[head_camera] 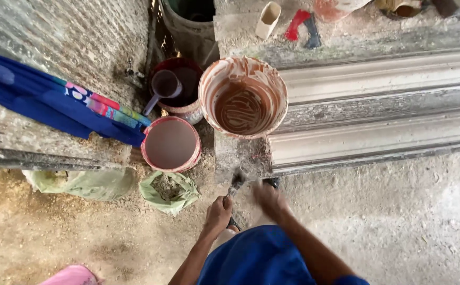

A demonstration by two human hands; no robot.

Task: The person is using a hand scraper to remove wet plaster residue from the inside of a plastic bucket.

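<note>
Below the head camera, at the near end of the grey moulding [377, 105], the left hand [218, 214] is gripping a brush [235, 183] by its handle, fist closed round it, bristles pointing up toward the moulding's near left corner. The right hand [269, 199] is blurring with motion just beside the brush; whether it is open or clenched cannot be told, and nothing is visibly held in it.

Progress, as a judgement: the moulding is showing only pale grey-white along its length, with no reddish-brown coat on it, so coating is looking not yet begun or barely started. The brush is sitting at the moulding's end rather than in a bucket, and any load on the bristles is too blurred to read.

Containers, same view:
- A large bucket [243, 97] is standing on the moulding's left end; it is holding a shallow pool of reddish-brown liquid with swirl marks, and the inner walls are streaked with it.
- A red bucket [171, 143] on the ground to the left is sitting nearly full of murky grey-pink liquid.
- A dark bucket [185, 87] behind it is holding a dark liquid, with a scoop [162, 87] resting in it, handle leaning down-left.
- A grey bin [190, 24] at the top edge is too cropped to judge.
- Two green bags [169, 191] are lying on the dirt floor, the nearer one open, holding a dusty powder.
</note>
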